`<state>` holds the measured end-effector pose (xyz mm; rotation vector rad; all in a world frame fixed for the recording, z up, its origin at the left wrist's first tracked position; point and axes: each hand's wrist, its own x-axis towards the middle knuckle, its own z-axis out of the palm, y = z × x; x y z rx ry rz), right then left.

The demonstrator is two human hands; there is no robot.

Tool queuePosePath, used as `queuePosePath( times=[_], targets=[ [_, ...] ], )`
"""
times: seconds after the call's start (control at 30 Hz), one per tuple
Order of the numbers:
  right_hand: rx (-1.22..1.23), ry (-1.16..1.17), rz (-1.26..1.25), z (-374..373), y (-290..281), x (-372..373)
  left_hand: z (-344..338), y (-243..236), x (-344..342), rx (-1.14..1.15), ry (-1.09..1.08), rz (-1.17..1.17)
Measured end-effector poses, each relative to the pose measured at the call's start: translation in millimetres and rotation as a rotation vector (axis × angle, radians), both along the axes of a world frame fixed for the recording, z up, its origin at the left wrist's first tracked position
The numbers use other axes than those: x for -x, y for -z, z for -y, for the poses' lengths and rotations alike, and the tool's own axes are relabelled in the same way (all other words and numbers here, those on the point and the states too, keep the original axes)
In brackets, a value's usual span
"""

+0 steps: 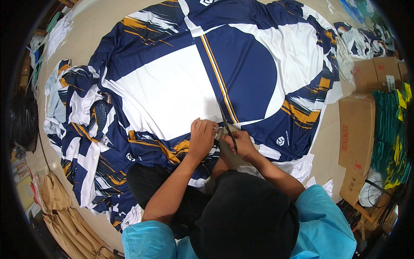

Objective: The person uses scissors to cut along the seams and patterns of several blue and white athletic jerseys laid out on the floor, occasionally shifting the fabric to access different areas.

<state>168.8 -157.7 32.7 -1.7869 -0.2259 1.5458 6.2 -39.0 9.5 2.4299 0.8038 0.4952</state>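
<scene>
Beige floor (327, 138) carries a spread of navy, white and orange printed fabric (248, 73); near its lower edge, the left hand (202, 140) pinches cloth between its fingers, the right hand's (243, 145) fingers clamped on dark scissors (229, 128).

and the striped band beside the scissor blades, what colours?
The striped band: orange lines either side of white; head view.

The upper edge cuts off the printed fabric (243, 71).

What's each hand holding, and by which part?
The right hand grips scissors by the handles; the left hand seems to pinch printed fabric by its edge.
</scene>
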Motion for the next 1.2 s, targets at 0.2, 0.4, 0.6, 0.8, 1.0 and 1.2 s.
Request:
queuePosePath(
  times=[0.2, 0.4, 0.6, 0.8, 1.0, 1.2],
  targets=[
    [0.003, 0.018, -0.025, -4.7, -5.4, -3.7, -0.1, 1.8, 0.6, 0.006, 0.001, 0.015],
    [0.027, 0.008, -0.031, 3.6, -4.9, -3.2, 0.0, 2.9, 0.2, 0.003, 0.001, 0.011],
    [0.008, 0.045, -0.018, 3.9, 0.0, 1.1, 0.2, 2.2, 1.0, 0.005, 0.005, 0.012],
    [0.03, 0.031, -0.003, 2.7, -2.3, 0.6, 0.8, 3.0, 0.5, -0.001, 0.001, 0.011],
    [0.02, 0.005, 0.005, 1.4, -4.8, -0.8, 0.7, 1.5, 0.5, 0.005, 0.001, 0.011],
    [-0.043, 0.041, -0.017, -9.6, -0.8, -3.2, -0.1, -0.7, 0.5, 0.011, 0.001, 0.009]
  ],
)
